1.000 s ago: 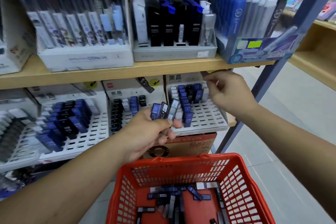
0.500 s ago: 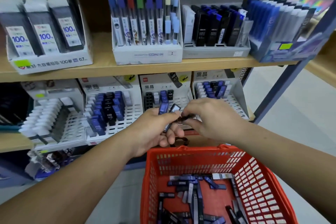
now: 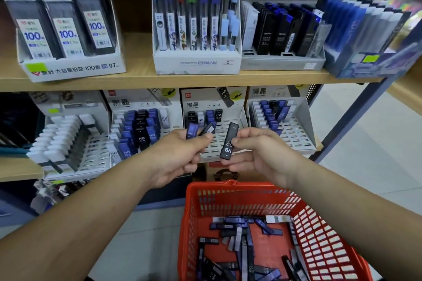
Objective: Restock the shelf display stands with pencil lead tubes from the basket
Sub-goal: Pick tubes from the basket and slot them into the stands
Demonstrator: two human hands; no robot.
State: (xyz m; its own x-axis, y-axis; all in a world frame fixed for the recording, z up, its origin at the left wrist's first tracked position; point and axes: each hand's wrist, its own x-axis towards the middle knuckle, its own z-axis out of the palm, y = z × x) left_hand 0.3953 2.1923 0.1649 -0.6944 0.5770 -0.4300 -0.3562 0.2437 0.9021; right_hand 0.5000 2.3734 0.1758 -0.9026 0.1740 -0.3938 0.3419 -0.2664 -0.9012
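My right hand (image 3: 258,157) pinches a black lead tube marked HB 0.7 (image 3: 229,141), held upright in front of the middle display stand (image 3: 228,139). My left hand (image 3: 175,157) grips two lead tubes, a blue one (image 3: 192,130) and a dark one (image 3: 209,129), just left of it. Below my hands stands a red basket (image 3: 228,198) with several blue and black lead tubes (image 3: 242,242) lying loose inside. On the lower shelf, white slotted display stands to the left (image 3: 141,130) and right (image 3: 283,121) hold rows of blue and black tubes.
The upper wooden shelf (image 3: 137,77) carries boxes of 100-lead packs (image 3: 68,29), a Conan lead display (image 3: 196,29), black lead cases (image 3: 283,32) and a blue box (image 3: 365,34). A blue metal shelf post (image 3: 356,118) slants at the right, with pale floor beyond it.
My right hand came back from the right stand to my left hand and drew out the black HB 0.7 tube. The view shifted left.
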